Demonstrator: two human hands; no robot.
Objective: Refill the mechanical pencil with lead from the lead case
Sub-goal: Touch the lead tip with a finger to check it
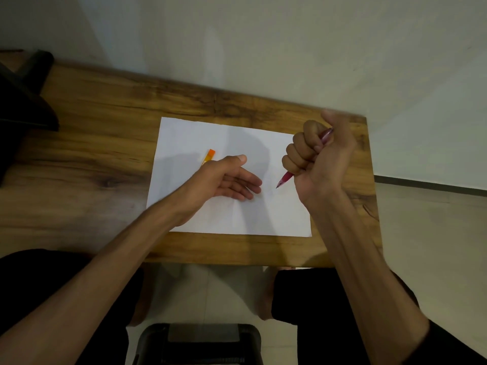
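The surface [105, 122] was brown wood with dark streaked grain and a knot. The paper [232, 219] on it was plain white. The lead case [209, 156] was orange with a paler, yellowish lower part. The pencil [286, 177] was translucent red with a dark tip. The wall [263, 35] was pale grey-white. The stool [200, 343] below was black, and the floor [208, 293] pale.

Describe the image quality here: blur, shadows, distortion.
Head view: the right hand gripping the red pencil is slightly motion-blurred at the thumb; the left hand and forearm cast soft grey shadows on the white paper, partly shading the orange lead case; wide-angle bending curves the table edge; lighting dim, no glare.
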